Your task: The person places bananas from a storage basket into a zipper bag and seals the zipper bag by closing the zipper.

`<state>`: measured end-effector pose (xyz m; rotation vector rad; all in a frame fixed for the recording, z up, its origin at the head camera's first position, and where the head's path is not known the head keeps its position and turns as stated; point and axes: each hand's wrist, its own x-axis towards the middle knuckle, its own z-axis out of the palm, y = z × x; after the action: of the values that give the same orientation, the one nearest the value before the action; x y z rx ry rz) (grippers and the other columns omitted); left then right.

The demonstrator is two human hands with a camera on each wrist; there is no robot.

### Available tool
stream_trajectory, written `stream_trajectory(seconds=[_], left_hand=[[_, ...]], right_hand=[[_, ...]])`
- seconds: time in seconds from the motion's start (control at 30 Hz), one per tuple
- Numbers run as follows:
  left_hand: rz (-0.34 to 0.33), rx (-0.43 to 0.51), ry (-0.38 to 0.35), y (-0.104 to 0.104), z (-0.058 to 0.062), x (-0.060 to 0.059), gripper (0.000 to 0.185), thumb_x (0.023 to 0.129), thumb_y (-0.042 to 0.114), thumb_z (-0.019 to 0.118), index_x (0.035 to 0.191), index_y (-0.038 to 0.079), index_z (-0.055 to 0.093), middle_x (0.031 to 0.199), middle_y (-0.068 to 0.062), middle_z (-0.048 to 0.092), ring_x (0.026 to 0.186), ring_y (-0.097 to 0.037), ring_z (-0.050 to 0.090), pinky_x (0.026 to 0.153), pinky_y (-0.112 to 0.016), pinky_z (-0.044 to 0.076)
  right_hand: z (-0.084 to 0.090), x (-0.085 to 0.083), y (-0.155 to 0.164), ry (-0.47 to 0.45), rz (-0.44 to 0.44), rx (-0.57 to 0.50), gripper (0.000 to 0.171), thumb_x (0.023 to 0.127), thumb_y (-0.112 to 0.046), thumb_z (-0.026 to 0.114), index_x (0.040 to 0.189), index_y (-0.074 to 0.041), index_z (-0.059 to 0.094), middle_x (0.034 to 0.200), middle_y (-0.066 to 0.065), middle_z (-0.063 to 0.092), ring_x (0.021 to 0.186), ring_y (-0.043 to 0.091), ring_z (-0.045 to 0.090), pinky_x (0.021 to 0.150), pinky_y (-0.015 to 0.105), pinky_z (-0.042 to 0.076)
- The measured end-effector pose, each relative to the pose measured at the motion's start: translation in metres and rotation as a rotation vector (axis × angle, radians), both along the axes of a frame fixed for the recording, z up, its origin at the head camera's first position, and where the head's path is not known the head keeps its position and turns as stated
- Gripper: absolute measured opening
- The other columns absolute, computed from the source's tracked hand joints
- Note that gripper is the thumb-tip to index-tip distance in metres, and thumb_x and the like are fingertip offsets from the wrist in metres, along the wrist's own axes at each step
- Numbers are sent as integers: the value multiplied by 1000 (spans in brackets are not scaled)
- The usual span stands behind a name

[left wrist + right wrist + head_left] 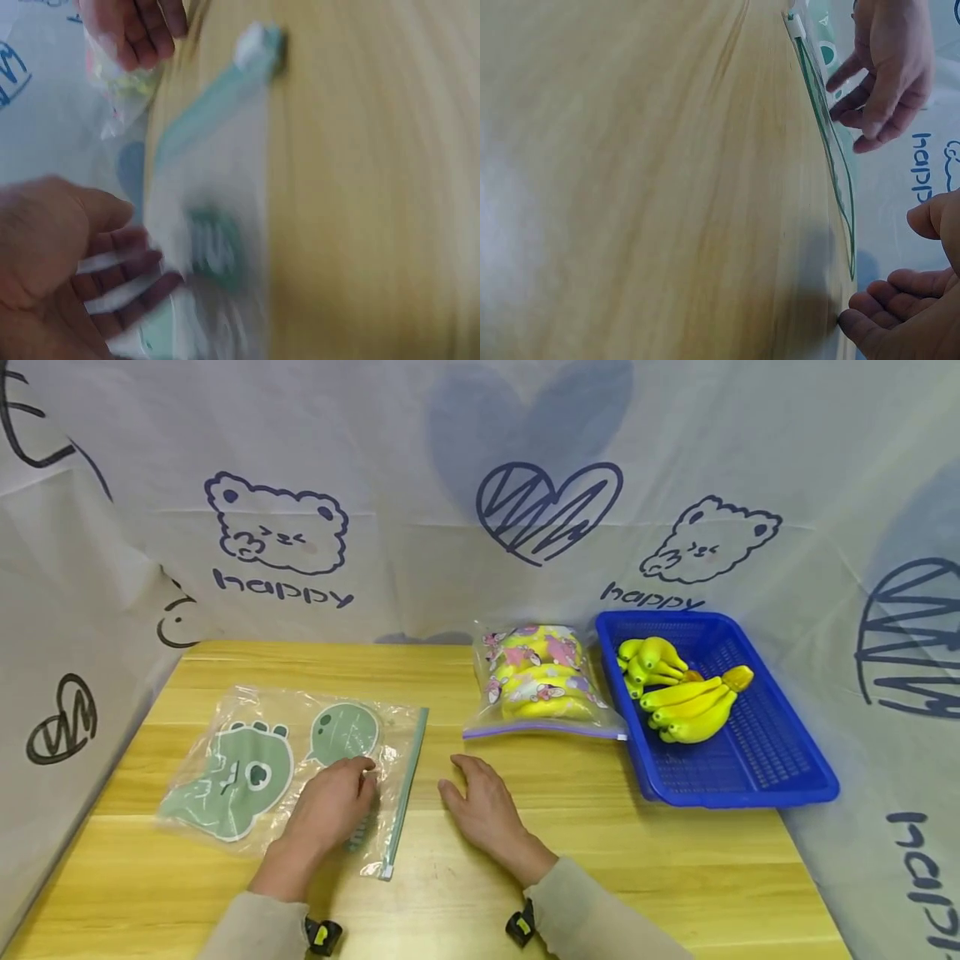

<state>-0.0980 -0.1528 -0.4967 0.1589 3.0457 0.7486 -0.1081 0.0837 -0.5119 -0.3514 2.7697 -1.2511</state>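
1. Here, the left hand (327, 810) lay on the clear zip bag (292, 768) with the green dinosaur picture, its fingers (124, 274) loosely spread on the plastic.
2. The bag lay flat on the near left part of the worktop (600, 860).
3. The right hand (483, 810) rested flat on the wood just right of the bag's zip edge, fingers apart, holding nothing.
4. Far right, a full bag of bananas (540, 681) lay beside a blue basket (750, 777) with yellow bananas (686, 697) in it.
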Motion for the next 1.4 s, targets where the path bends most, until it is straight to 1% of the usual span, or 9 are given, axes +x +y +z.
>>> stream_trajectory(seconds=[0.13, 0.33, 0.53, 0.73, 0.83, 1.0, 1.2, 1.3, 1.4], left_hand=[[43, -92, -53, 16, 7, -1, 31, 103, 36, 63, 111, 6, 69, 105, -15, 69, 100, -42, 68, 91, -66, 51], [25, -196, -75, 40, 6, -7, 41, 95, 47, 73, 99, 7, 65, 105, -19, 67, 102, -46, 64, 93, -76, 44], [39, -215, -82, 48, 3, -13, 41, 94, 37, 74, 109, -1, 67, 108, -23, 66, 102, -46, 61, 81, -71, 52], [44, -163, -101, 48, 8, -17, 26, 95, 22, 66, 102, -3, 67, 101, -20, 65, 94, -42, 60, 70, -61, 56], [42, -133, -71, 49, 18, -18, 22, 95, 20, 66, 97, -2, 67, 96, -20, 64, 88, -40, 60, 67, -58, 56], [47, -75, 19, 56, 42, -17, 14, 93, 15, 61, 87, 2, 65, 89, -16, 62, 83, -38, 57, 66, -55, 55], [30, -46, 155, 65, 73, -12, 10, 89, 14, 61, 81, 7, 62, 82, -11, 59, 77, -34, 55, 63, -51, 52], [24, -52, 207, 69, 89, -9, 11, 90, 14, 64, 80, 9, 60, 80, -10, 58, 75, -33, 54, 61, -49, 50], [24, -49, 224, 70, 109, -7, 12, 90, 14, 65, 80, 9, 61, 80, -9, 58, 74, -32, 53, 60, -47, 48]], right_hand=[[1, 1, -1, -5, -2, -1, 48, 105, -26, 59, 144, 1, 58, 146, 23, 59, 139, 43, 54, 116, 57, 43], [2, 1, -3, 5, -9, 14, 47, 104, -25, 60, 143, 1, 59, 145, 22, 61, 138, 41, 56, 115, 57, 44], [2, 1, -4, 18, 2, 23, 45, 104, -25, 61, 142, -1, 61, 144, 21, 62, 137, 40, 57, 114, 55, 44], [4, 0, -6, 17, 12, 37, 47, 104, -29, 62, 142, -2, 61, 144, 20, 62, 138, 39, 56, 115, 54, 44], [7, -2, -7, 32, 18, 28, 47, 104, -31, 62, 141, -2, 61, 142, 20, 63, 136, 39, 57, 114, 54, 45], [17, -7, -10, 73, 12, 17, 46, 104, -33, 62, 138, -2, 63, 131, 17, 68, 124, 35, 64, 104, 52, 51], [38, -13, -11, 70, -23, -2, 32, 103, -30, 65, 120, -4, 70, 113, 12, 72, 105, 28, 69, 91, 46, 56], [54, -18, -8, 29, -53, -26, 24, 102, -34, 65, 107, -11, 70, 98, 4, 73, 87, 19, 69, 78, 40, 57], [72, -26, -2, 7, -69, -13, 18, 100, -30, 63, 98, -13, 67, 83, -1, 68, 67, 12, 61, 63, 33, 51]])
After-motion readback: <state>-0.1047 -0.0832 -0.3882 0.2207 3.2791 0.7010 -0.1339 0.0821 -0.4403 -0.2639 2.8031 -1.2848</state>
